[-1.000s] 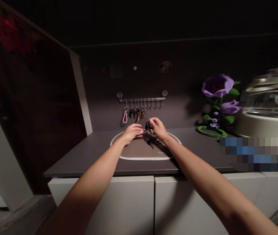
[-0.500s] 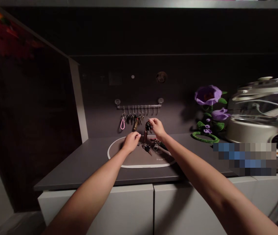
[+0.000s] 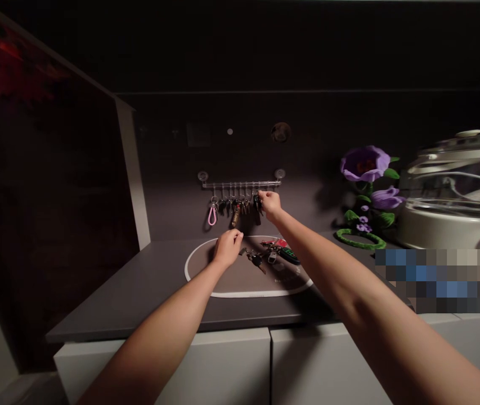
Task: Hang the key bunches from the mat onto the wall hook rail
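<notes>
1. On the clear wall-mounted rail with small hooks point(image 3: 242, 185), several key bunches already hang in a row, among them one with a pink looped strap point(image 3: 211, 216) and one with a brown patterned tag point(image 3: 236, 215).
2. The dark bunch of keys point(image 3: 257, 209) is up at the rail, just right of the hanging row, pinched by its top between the thumb and fingers of the right hand point(image 3: 270, 205). Whether its ring sits on a hook cannot be told.
3. Not on the rail are the loose metal and black keys point(image 3: 257, 260) and, beside them, a bunch with a red tag point(image 3: 281, 242) and a black-and-green oval fob point(image 3: 289, 256). These lie on the brown oval mat with a white rim point(image 3: 231, 284), on the dark grey surface point(image 3: 138, 292).
4. The left hand point(image 3: 228, 247) is curled closed over the mat's left part; nothing shows in it, though its inside is hidden.
5. The dark bunch hangs with its long axis close to upright, lower end pointing down towards the mat.
</notes>
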### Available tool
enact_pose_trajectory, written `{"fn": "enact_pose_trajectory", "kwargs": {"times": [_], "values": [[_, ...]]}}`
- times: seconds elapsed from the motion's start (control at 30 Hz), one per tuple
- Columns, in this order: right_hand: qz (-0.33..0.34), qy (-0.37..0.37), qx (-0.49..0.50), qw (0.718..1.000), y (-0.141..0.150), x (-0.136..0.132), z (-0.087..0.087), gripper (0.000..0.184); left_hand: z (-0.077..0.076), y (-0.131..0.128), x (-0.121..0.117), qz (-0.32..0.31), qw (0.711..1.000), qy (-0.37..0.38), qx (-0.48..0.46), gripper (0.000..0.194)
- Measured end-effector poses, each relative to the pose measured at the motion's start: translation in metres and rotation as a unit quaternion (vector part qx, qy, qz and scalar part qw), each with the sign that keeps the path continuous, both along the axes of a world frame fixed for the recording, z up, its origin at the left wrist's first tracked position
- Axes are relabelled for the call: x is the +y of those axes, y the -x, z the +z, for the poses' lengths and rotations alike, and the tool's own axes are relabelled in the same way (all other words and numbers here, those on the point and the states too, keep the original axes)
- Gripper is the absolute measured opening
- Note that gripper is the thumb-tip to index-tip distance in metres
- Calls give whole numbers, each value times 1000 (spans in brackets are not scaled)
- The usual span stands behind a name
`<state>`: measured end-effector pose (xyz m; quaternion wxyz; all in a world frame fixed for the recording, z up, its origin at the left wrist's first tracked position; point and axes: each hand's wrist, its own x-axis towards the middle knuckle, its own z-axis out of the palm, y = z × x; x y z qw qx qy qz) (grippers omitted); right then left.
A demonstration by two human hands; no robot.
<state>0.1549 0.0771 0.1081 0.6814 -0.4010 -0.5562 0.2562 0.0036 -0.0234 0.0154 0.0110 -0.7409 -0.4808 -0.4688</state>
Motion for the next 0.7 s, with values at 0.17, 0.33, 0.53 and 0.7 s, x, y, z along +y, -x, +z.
{"fn": "enact_pose_trajectory", "kwargs": {"times": [0.17,0.33,0.53,0.7], "values": [[-46,15,15,999,5,14,-1,32,-1,0,2,-7,1000,3,-16,25],[-68,16,21,997,6,24,-5,30,-2,1,3,-11,1000,7,-22,25],[-51,13,18,998,5,28,-13,31,-2,2,5,-11,999,16,-31,22],[-34,30,36,998,3,24,-19,34,-2,3,6,-11,999,21,-41,21]]}}
